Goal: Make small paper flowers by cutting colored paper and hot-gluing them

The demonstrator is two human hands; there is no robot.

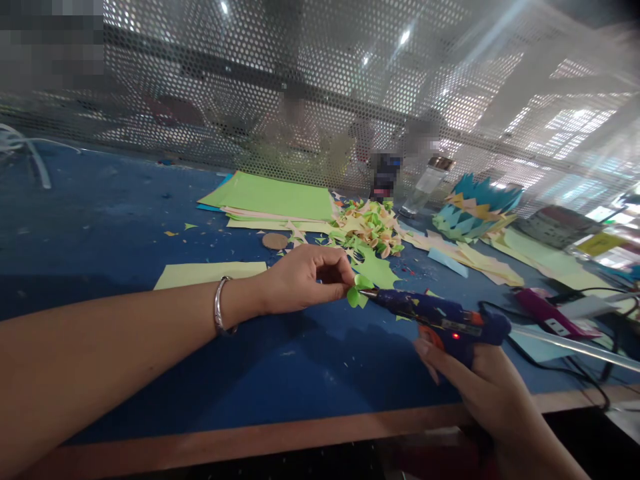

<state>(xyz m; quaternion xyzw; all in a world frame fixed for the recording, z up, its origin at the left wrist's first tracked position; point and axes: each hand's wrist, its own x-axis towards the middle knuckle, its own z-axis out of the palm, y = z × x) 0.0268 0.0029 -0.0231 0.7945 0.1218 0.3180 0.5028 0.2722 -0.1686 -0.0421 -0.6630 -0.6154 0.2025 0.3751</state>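
Observation:
Between the thumb and fingertips of my left hand (313, 277) is a small green paper flower (356, 293), pinched above the blue table. My right hand (485, 383) is wrapped round the handle of a dark blue glue gun (430, 310) with an orange trigger and a lit red light. Its metal nozzle points left and meets the flower, or comes very close; I cannot tell which. A clear glue stick (575, 343) sticks out of the gun's back. Behind the flower lies a cut green paper scrap (377, 267).
Beyond my hands are a pile of small paper pieces (370, 227), stacked green sheets (280, 197) and a round brown disc (275, 241). At the right stand a glass bottle (427, 187), a blue paper crown-like shape (475, 207) and a purple device (553, 313) near black cables (565, 370).

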